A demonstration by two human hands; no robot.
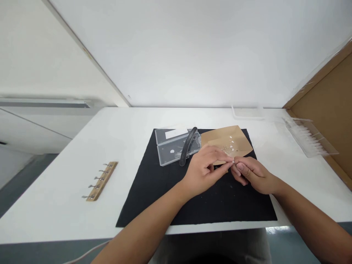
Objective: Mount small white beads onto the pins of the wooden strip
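My left hand [205,167] pinches with thumb and forefinger at a tiny pale piece [233,160], too small to name. My right hand [254,174] meets it there, thumb pressed to its curled fingers; what lies inside that grip is hidden. Both hands are above the black mat [156,198], just in front of a brown paper sheet [243,141]. Small white pieces [231,143] and tiny shiny bits are scattered on the paper. Left of it lies an opened clear plastic case [166,152], with a dark curved bar [188,146] resting across it.
A wooden strip with several metal hooks [102,181] lies on the white table [68,198] at left. Clear plastic trays [308,137] stand at the right beside a brown board [330,91]. A shallow clear container [247,112] sits by the back wall.
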